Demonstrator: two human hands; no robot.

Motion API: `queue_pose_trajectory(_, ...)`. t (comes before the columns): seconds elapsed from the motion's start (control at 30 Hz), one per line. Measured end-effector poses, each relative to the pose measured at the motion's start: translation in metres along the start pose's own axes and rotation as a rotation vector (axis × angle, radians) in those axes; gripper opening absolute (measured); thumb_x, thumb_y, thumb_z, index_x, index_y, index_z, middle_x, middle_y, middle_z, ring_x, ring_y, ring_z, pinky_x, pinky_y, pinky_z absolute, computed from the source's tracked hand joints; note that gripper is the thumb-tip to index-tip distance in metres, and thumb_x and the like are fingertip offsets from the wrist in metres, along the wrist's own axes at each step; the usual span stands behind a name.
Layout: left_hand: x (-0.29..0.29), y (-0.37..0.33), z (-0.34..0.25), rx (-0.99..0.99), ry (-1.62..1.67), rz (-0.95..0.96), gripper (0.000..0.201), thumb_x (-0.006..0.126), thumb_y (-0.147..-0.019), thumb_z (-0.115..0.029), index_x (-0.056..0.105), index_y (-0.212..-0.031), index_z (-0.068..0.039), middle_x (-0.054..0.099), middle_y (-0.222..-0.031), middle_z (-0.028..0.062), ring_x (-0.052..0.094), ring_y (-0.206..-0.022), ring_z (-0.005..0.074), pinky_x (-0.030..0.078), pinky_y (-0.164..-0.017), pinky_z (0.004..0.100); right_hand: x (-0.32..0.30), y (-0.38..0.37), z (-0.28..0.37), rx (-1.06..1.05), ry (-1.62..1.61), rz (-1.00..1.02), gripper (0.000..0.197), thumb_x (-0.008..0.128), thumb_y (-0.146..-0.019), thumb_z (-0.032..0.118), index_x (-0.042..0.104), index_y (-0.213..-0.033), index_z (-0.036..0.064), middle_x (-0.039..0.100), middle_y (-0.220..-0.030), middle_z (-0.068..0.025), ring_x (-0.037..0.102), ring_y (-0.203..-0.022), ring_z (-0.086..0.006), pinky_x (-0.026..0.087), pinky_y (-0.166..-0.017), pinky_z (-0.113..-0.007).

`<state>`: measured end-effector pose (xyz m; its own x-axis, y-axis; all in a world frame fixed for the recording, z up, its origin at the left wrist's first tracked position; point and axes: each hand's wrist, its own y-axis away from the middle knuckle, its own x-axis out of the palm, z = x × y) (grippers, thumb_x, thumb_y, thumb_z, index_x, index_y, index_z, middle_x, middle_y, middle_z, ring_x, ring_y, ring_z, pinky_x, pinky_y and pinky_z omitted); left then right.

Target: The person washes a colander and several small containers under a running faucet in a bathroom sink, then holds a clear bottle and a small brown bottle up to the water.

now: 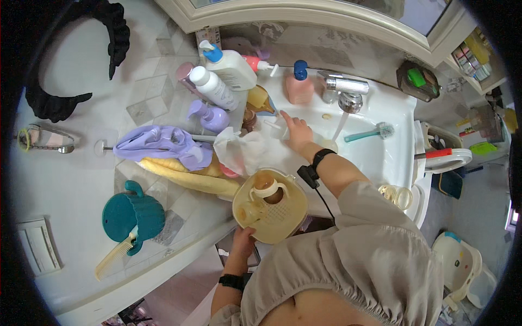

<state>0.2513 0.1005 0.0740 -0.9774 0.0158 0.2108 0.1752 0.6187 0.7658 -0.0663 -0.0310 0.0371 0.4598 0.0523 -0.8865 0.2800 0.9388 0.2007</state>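
While left hand (242,243) clasps round cream plastic basin (296,205) by its rim beside white ceramic sink (392,157), hold it level so translucent amber handled bottle (265,188) inside won't tip, right hand (299,133) extended, fingers released.

The basket (295,209) is cream, the brush handle (360,135) teal, the blue-topped bottle (300,91) pink.

To your left rises a glossy white tiled wall (70,168) marked with grey cube shapes, bearing a white rectangular plate (41,247). On the far side, a grey patterned wall (337,51) runs below a cream-framed mirrored cabinet (304,13). Far right, you have a white open shelf (489,84); a small bright patch (513,218), unclear, lights the right edge.
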Motion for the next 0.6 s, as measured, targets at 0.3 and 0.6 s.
queue_pose_trajectory(0.3,-0.004,-0.008,0.001,-0.028,-0.02,0.014,0.055,0.047,-0.069,-0.001,0.033,-0.123,-0.003,0.05,-0.112,0.0118,0.053,-0.097,0.0257,0.047,-0.074,0.037,-0.004,0.041,-0.062,0.051,-0.591,-0.453,0.068,0.078,-0.056,0.024,0.041,-0.11,0.0064,0.049,-0.112,-0.0155,0.048,-0.105,-0.0308,0.038,-0.091,-0.034)
queue_pose_trajectory(0.6,0.019,0.008,-0.012,-0.008,-0.022,-0.046,0.051,0.046,-0.071,-0.001,0.035,-0.12,-0.002,0.051,-0.109,0.0127,0.055,-0.091,0.026,0.048,-0.071,0.0362,-0.006,0.04,-0.079,-0.067,-0.409,-0.342,0.058,0.078,-0.054,0.029,0.047,-0.097,0.0068,0.048,-0.083,-0.009,0.05,-0.082,-0.0281,0.041,-0.072,-0.037)
